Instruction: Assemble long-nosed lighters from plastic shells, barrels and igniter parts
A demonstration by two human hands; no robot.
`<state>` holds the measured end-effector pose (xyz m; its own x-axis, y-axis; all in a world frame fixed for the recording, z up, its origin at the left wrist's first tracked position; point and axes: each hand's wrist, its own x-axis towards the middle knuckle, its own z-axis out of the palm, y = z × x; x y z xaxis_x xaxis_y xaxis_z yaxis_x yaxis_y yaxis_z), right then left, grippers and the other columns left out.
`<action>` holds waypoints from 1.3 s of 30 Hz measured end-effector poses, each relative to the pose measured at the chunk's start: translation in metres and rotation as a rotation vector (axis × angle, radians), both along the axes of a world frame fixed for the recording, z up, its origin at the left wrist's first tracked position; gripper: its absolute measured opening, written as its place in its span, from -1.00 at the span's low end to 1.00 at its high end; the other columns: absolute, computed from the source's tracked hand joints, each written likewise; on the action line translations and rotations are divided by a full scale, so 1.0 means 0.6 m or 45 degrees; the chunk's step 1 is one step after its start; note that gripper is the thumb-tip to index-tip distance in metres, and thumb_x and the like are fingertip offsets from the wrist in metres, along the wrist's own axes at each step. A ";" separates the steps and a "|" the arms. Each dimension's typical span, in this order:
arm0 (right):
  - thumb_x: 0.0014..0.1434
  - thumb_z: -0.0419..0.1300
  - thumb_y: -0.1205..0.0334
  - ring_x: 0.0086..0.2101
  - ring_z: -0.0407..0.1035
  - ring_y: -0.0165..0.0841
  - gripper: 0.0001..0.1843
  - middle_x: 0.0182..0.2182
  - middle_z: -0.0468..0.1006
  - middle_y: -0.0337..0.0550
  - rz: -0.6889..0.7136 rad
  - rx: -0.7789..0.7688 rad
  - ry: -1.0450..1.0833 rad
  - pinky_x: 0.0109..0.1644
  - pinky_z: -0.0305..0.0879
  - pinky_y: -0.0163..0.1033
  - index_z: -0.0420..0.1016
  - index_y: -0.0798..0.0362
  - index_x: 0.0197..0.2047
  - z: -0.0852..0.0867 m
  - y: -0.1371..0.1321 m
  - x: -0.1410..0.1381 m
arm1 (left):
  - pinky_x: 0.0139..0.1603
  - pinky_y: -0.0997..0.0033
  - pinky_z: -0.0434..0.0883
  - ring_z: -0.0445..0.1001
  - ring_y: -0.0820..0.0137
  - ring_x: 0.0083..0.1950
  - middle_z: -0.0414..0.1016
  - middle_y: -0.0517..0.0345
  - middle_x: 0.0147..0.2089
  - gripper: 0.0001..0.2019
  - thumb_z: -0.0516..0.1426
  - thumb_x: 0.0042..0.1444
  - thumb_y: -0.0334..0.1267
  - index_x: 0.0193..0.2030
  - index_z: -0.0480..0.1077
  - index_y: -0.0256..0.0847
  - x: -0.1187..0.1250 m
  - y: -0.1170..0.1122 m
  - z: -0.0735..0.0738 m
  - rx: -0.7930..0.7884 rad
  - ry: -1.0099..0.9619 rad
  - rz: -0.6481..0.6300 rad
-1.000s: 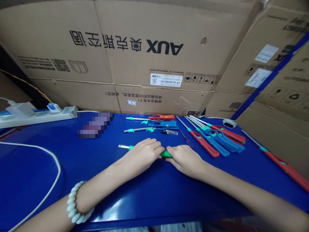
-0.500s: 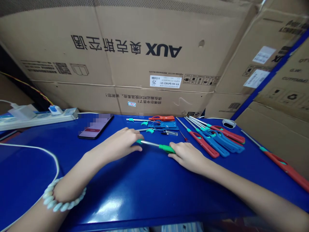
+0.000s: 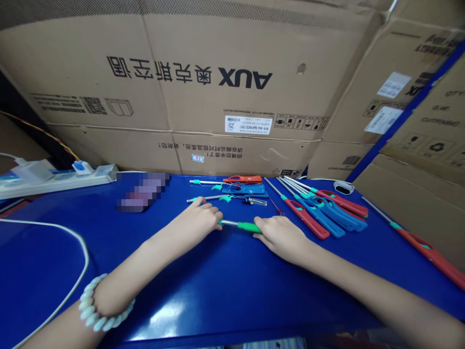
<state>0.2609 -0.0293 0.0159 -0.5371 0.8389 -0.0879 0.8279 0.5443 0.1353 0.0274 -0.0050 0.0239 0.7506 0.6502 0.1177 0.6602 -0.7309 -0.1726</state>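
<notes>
Two bare hands, mine, face each other over a blue tabletop, spanned by a slim green-handled rod with a bright metal shaft. My right hand is wrapped around the green handle, fingers and thumb drawn in on it, while my left hand is curled around the teal part at the shaft's other end, leaving little gap; how firmly it presses, I cannot tell. Behind that hand lies a silver tube with teal fittings, and beyond it stands a cardboard box. To the right, red and blue long-nosed lighters lie fanned out. By its looks, the rod should feel light and stiff, unlikely to bend. Its smooth metal would probably let damp fingers slip, so the green handle seems the surest hold, the teal part a fair second. Those coloured parts look like plastic and could crack if twisted hard.
</notes>
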 end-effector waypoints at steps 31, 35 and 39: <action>0.23 0.00 0.48 -0.43 0.47 -0.25 -0.84 -0.37 0.57 -0.07 0.167 0.125 -0.057 -0.34 0.14 -0.20 0.37 0.14 -0.19 0.001 -0.022 -0.017 | -0.21 0.32 0.17 0.44 0.30 -0.39 0.46 0.15 -0.47 -0.74 -0.06 0.34 -0.22 -0.35 0.30 -0.24 0.027 -0.036 -0.007 -0.114 -0.083 -0.137; 0.25 0.00 0.46 -0.40 0.47 -0.26 -0.85 -0.35 0.58 -0.05 0.125 0.087 -0.057 -0.34 0.15 -0.21 0.37 0.14 -0.20 0.004 -0.023 -0.017 | -0.22 0.28 0.16 0.44 0.28 -0.44 0.47 0.10 -0.47 -0.74 -0.06 0.34 -0.26 -0.36 0.29 -0.25 0.034 -0.035 -0.021 0.032 -0.090 -0.150; 0.30 0.04 0.31 -0.34 0.49 -0.21 -0.89 -0.31 0.59 -0.07 0.060 0.014 -0.007 -0.35 0.13 -0.23 0.37 0.12 -0.16 0.009 -0.025 -0.014 | -0.23 0.24 0.15 0.42 0.25 -0.46 0.44 0.10 -0.48 -0.78 -0.04 0.31 -0.30 -0.36 0.28 -0.25 0.042 -0.038 -0.023 0.225 -0.006 -0.143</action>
<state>0.2527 -0.0444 0.0215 -0.5757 0.8135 -0.0819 0.8006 0.5812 0.1460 0.0523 -0.0279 0.0098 0.8163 0.5314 0.2263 0.5775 -0.7586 -0.3017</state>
